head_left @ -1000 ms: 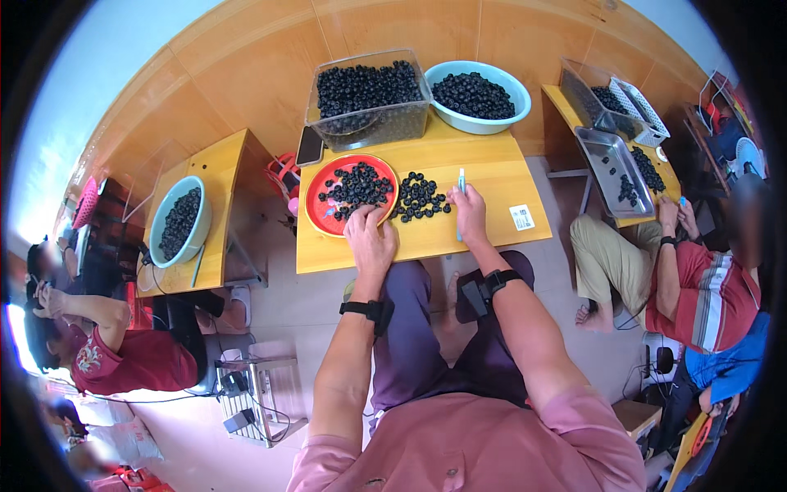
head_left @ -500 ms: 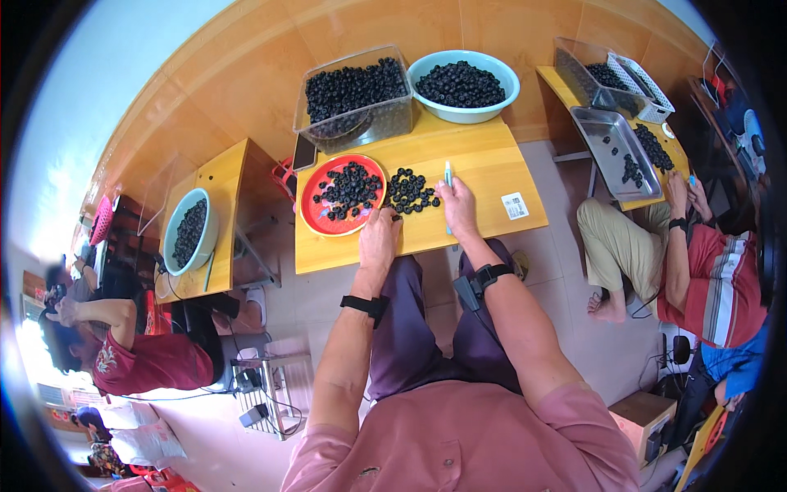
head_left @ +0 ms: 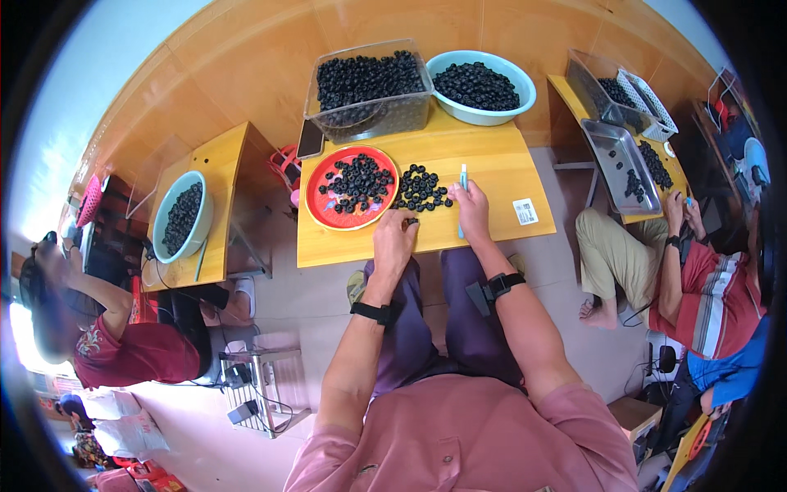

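Observation:
Over the near edge of the yellow table (head_left: 500, 234), my left hand (head_left: 393, 239) is closed, its fingertips pinching a small black ring (head_left: 412, 220). My right hand (head_left: 474, 211) grips a slim light-blue pen-like tool (head_left: 464, 177), held upright with its pale top above my fingers. Between and beyond my hands lies a loose group of black ring-shaped pieces (head_left: 421, 187). Left of them stands a red round tray (head_left: 321, 211) with more black rings (head_left: 361, 182) in it, close to my left hand. The tool's lower end shows just below my right hand.
At the table's back stand a clear plastic bin (head_left: 373, 127) and a light-blue basin (head_left: 475, 117), both full of black pieces. A phone (head_left: 311, 139) lies beside the bin, a white label card (head_left: 525, 211) at right. Co-workers sit at side tables, with a basin (head_left: 202, 221) and metal tray (head_left: 619, 184).
The view has shifted, so the table and both hands appear farther right. My grip on the ring and tool looks the same. The co-worker at left has moved their head and arm.

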Available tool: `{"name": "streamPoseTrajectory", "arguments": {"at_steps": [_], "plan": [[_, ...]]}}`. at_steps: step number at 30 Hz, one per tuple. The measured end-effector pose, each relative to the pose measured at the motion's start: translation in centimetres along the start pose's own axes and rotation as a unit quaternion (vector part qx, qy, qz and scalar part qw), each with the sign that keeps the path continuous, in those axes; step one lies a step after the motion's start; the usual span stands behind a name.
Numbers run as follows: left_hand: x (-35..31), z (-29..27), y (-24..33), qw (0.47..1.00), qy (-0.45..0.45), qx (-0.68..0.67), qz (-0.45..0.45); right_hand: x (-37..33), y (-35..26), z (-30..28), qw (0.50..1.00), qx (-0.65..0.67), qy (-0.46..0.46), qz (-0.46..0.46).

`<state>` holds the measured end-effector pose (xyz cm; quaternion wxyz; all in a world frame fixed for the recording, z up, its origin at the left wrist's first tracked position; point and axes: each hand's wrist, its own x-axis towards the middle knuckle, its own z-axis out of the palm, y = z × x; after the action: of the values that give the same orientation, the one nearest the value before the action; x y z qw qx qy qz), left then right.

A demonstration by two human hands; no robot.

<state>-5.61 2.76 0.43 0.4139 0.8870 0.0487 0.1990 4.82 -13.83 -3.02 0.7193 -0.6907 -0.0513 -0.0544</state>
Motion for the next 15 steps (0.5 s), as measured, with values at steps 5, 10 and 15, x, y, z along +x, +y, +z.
{"name": "streamPoseTrajectory", "arguments": {"at_steps": [5, 10, 15], "plan": [[0.0, 0.6, 0.0, 0.991, 0.046, -0.119, -0.033, -0.4, -0.6, -0.4, 0.998, 0.057, 0.007, 0.012], [0.7, 1.3, 0.0, 0.993, 0.054, -0.107, -0.017, 1.0, -1.9, -2.0, 0.986, 0.133, -0.031, 0.098], [0.7, 2.4, 1.0, 0.982, 0.073, -0.169, -0.044, 1.5, -5.0, -3.6, 0.987, -0.08, -0.095, 0.106]]}}
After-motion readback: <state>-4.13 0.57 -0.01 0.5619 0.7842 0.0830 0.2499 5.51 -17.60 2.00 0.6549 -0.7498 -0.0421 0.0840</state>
